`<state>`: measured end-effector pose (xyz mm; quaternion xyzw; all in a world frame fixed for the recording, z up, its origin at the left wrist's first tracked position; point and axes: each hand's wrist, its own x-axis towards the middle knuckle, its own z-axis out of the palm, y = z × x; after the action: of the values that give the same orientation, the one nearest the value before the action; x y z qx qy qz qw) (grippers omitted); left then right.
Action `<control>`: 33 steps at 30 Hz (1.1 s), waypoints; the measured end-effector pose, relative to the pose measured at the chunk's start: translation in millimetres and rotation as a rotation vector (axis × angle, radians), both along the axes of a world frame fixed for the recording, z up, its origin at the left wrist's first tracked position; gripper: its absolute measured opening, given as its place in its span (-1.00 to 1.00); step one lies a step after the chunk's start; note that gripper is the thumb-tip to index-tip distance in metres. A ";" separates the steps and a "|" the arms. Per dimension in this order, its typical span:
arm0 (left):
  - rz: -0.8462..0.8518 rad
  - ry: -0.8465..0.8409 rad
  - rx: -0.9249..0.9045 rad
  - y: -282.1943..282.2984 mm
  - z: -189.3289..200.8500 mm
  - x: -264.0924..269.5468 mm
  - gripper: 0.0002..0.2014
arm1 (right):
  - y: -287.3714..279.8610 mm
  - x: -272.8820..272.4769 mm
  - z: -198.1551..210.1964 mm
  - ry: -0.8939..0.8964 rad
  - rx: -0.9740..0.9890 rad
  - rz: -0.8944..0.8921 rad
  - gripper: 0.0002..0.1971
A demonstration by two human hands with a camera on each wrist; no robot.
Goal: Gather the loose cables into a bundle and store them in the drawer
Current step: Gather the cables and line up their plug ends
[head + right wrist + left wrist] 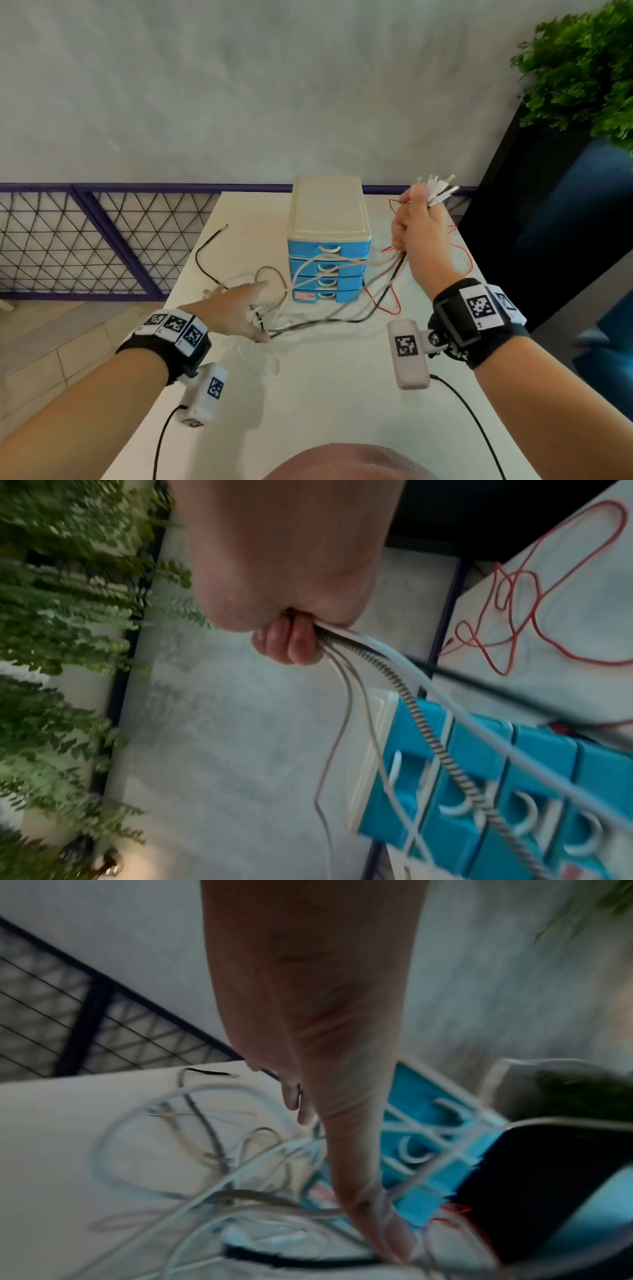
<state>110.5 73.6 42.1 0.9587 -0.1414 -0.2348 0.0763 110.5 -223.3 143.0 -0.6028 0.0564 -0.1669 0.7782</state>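
Cables half-gathered, slack draped across the drawers.

At my 9 o'clock the left hand (236, 310) reaches low over the table (325, 394), fingers fairly straight, thumb seemingly pressing the strands; a true pinch I cannot tell. The cables (329, 320) cross the closed drawer unit (329, 240) at 12; lifting could snag a handle and tip it. At 2 o'clock my raised right hand (416, 222) fists the plug ends. The red wire (462, 253) may be left behind.

White table (342, 394), loaded.
Blue drawer unit (329, 240) stands at far centre; red wire (459, 253) lies right of it, black cable (205, 250) left, tangled cables (274, 308) in front.
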 end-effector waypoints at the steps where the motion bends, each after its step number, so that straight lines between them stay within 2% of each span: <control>1: -0.012 0.025 -0.078 -14.4 9.8 -2.1 0.29 | 8.7 -0.5 -4.3 0.017 -0.013 0.050 -0.64; 2: -0.035 0.046 -0.164 -31.0 21.7 -5.3 0.31 | 17.8 -0.9 -8.3 0.031 -0.022 0.096 -0.64; 4: -0.062 0.092 -0.306 -62.0 41.9 -10.6 0.22 | 34.3 -3.4 -13.9 0.041 -0.042 0.188 -0.66; 6: -0.047 0.101 -0.508 -86.9 53.9 -12.2 0.02 | 45.6 -7.5 -16.6 0.040 -0.066 0.258 -0.68; 8: -0.011 0.020 -0.686 -99.7 59.3 -10.2 -0.23 | 48.2 -9.8 -17.8 0.047 -0.089 0.279 -0.69; 10: 0.022 -0.039 -0.693 -98.1 64.2 -6.3 -0.38 | 42.2 -8.8 -16.8 0.050 -0.092 0.250 -0.69; 12: 0.064 -0.039 -0.586 -82.3 62.5 1.9 -0.61 | 32.3 -6.1 -14.9 0.059 -0.084 0.202 -0.68; 14: 0.110 -0.018 -0.481 -62.0 60.8 8.6 -0.72 | 23.8 -3.2 -12.6 0.066 -0.060 0.159 -0.67; 15: 0.132 -0.012 -0.418 -54.8 62.7 9.5 -0.66 | 21.9 -2.5 -11.7 0.068 -0.046 0.149 -0.67; 17: 0.111 -0.091 -0.357 -51.9 69.1 7.1 -0.30 | 23.2 -2.7 -11.0 0.060 -0.033 0.156 -0.67; 18: 0.060 -0.178 -0.362 -57.7 74.1 4.9 -0.19 | 27.1 -2.9 -11.2 0.050 -0.039 0.172 -0.68; 20: -0.114 -0.382 -0.375 -81.2 83.8 -5.6 -0.18 | 38.8 -4.0 -11.7 0.022 -0.044 0.207 -0.68; 21: -0.197 -0.422 -0.381 -94.6 87.9 -11.4 -0.21 | 45.3 -4.5 -11.0 0.007 -0.023 0.219 -0.69; 22: -0.230 -0.395 -0.403 -107.1 86.4 -13.9 -0.23 | 50.3 -4.6 -9.5 -0.001 0.019 0.223 -0.69; 25: -0.117 -0.165 -0.573 -123.7 78.8 -18.0 -0.30 | 58.3 -3.4 -2.9 0.022 0.283 0.235 -0.70; 27: -0.122 -0.039 -0.688 -125.1 73.8 -18.2 -0.51 | 56.2 -3.2 0.1 0.045 0.435 0.247 -0.69; 29: -0.152 0.105 -0.826 -127.0 68.6 -20.1 -0.72 | 52.8 -4.3 -1.1 0.065 0.445 0.256 -0.69; 31: -0.135 0.173 -0.921 -129.8 63.1 -22.4 -0.72 | 50.3 -4.9 -2.2 0.071 0.392 0.278 -0.68; 33: -0.109 0.180 -0.906 -128.0 51.7 -24.0 -0.72 | 45.8 -3.4 0.1 0.071 0.353 0.280 -0.67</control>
<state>86.5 -54.4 93.8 0.7959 -0.2727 -0.2351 0.4868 107.1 -177.5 143.1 -0.4648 0.0279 -0.0233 0.8847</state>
